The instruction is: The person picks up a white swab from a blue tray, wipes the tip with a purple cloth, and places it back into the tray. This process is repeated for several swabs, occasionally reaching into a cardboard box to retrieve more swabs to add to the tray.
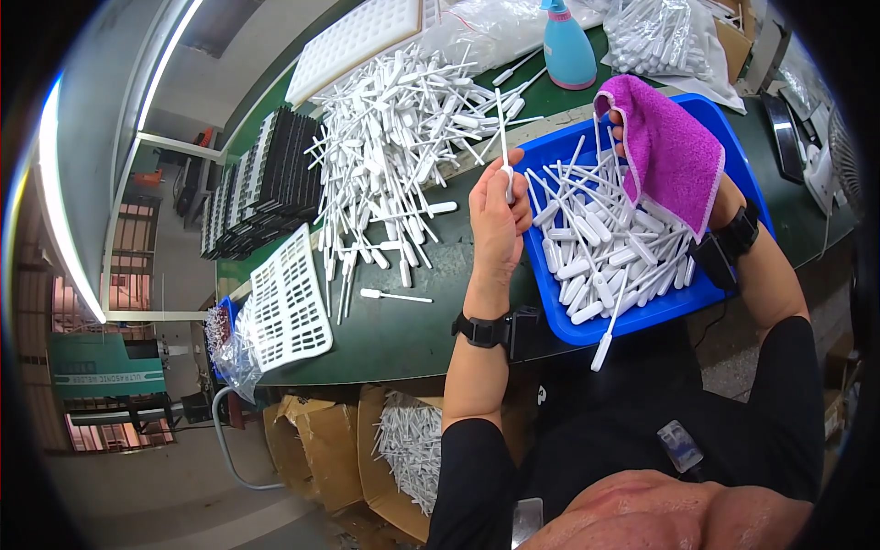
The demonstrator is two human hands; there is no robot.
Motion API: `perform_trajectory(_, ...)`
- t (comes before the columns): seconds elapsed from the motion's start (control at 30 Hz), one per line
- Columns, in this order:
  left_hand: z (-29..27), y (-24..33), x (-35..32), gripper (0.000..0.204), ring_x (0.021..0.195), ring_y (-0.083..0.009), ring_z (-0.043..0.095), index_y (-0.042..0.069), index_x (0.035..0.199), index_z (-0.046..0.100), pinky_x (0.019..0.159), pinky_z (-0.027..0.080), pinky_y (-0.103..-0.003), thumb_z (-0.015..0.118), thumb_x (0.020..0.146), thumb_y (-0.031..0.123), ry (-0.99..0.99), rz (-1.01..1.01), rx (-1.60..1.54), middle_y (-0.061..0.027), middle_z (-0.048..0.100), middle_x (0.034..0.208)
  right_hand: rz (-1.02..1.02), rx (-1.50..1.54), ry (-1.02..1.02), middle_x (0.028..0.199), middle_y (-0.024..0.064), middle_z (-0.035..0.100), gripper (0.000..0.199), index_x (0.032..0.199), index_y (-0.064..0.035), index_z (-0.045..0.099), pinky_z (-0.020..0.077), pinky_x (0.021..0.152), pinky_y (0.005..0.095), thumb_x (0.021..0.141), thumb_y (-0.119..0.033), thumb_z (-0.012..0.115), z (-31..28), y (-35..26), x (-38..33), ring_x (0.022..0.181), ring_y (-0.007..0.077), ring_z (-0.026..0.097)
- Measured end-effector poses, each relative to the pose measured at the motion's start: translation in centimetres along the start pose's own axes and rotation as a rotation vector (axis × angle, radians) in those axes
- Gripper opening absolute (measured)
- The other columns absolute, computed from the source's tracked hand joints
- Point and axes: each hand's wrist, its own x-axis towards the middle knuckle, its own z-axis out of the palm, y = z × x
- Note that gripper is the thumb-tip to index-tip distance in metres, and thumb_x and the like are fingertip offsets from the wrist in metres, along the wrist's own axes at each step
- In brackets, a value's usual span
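My left hand (498, 215) is closed around a white plastic stick (509, 183) with a thick handle and a thin stem pointing up. Bunched in my right hand (617, 136) is a purple cloth (674, 151), which hides most of that hand and hangs over the tray. Both hands are at a blue tray (747, 170) heaped with similar white sticks (596, 229). One stick (601, 353) juts over its near rim. Left of my left hand, a large loose pile of white sticks (394, 119) covers the green table (394, 344), with a single stick (396, 295) lying apart.
Black slotted trays (266, 183) are stacked at the left, beside a white perforated basket (291, 298). A blue spray bottle (568, 50), a bag of white parts (660, 37) and a white foam tray (357, 46) stand at the back. Cardboard boxes (321, 440) sit below the table's edge.
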Motion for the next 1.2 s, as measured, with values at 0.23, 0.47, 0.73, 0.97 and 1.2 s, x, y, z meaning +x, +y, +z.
perform_trajectory(0.23,-0.3,0.0,-0.2,0.031,0.045,-0.0003,0.029,-0.003,0.120,0.049,0.037,0.019,-0.017,0.039,0.094,0.013,-0.007,0.019,0.006,0.0021,0.048,0.070,-0.028,-0.012,0.061,0.122,0.0112,0.058,0.050,0.137,-0.0009,0.039,0.0509,0.090,0.0304,0.097,-0.029,0.049,0.6,0.5,-0.1,0.103,0.0213,0.062)
perform_trajectory(0.47,0.1,0.2,-0.1,0.038,0.046,-0.0030,0.030,-0.004,0.127,0.045,0.036,0.022,-0.017,0.041,0.094,0.016,-0.041,0.014,-0.048,-0.0012,0.052,0.077,-0.039,-0.108,0.007,0.118,0.0098,0.060,0.049,0.136,-0.0008,0.040,0.0513,0.087,0.0295,0.097,-0.030,0.049,0.3,0.2,0.1,0.100,0.0206,0.062)
perform_trajectory(0.73,0.0,0.2,-0.3,0.039,0.047,-0.0040,0.032,-0.003,0.129,0.043,0.036,0.024,-0.017,0.041,0.095,0.016,-0.066,0.033,-0.007,-0.0041,0.056,0.081,-0.020,-0.049,0.010,0.118,0.0076,0.060,0.048,0.137,-0.0033,0.041,0.0509,0.088,0.0285,0.098,-0.031,0.046,0.9,0.6,0.7,0.099,0.0175,0.062)
perform_trajectory(0.97,2.0,0.3,-0.7,0.036,0.048,-0.0049,0.037,-0.001,0.127,0.045,0.037,0.028,-0.017,0.044,0.095,0.016,-0.119,0.046,0.035,-0.0118,0.062,0.093,-0.169,-0.052,0.184,0.114,0.0029,0.059,0.045,0.134,-0.0103,0.045,0.0510,0.084,0.0262,0.096,-0.032,0.052,0.4,0.3,1.5,0.096,0.0131,0.061)
perform_trajectory(1.2,5.5,1.5,-0.8,0.025,0.052,-0.0065,0.046,0.000,0.115,0.048,0.037,0.032,-0.016,0.048,0.096,0.016,-0.267,-0.078,0.095,-0.0177,0.063,0.104,-0.211,-0.084,0.218,0.103,0.0018,0.061,0.042,0.126,-0.0099,0.051,0.0521,0.070,0.0256,0.094,-0.037,0.054,4.2,0.3,1.3,0.085,0.0116,0.061)
